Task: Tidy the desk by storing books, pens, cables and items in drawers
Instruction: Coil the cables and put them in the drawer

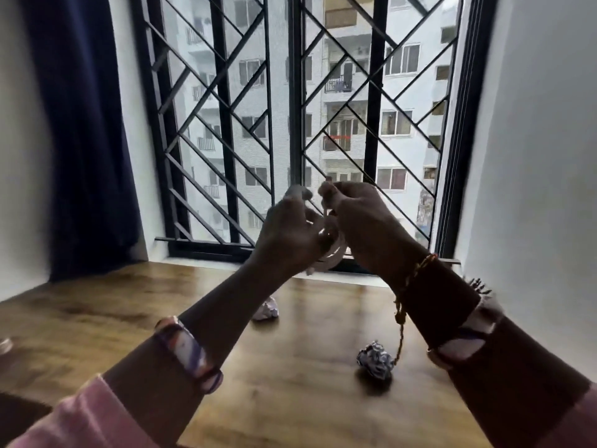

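Far left of frame: dark blue curtain [84, 130] hanging beside the barred window [297, 118]. Wooden desk [129, 318] fills the lower half. Frame centre, raised above the desk: left hand [289, 232] with fingers curled round a coiled white cable [329, 250], blurred. Right hand [361, 218] just beside it, fingertips pinching the same cable near its top; the loops hang between the two hands. On the desk below: one crumpled paper ball [266, 310] under the left forearm, a second crumpled ball [375, 360] lower centre-right, well apart from the first. A thread bracelet [416, 273] is on the right wrist.
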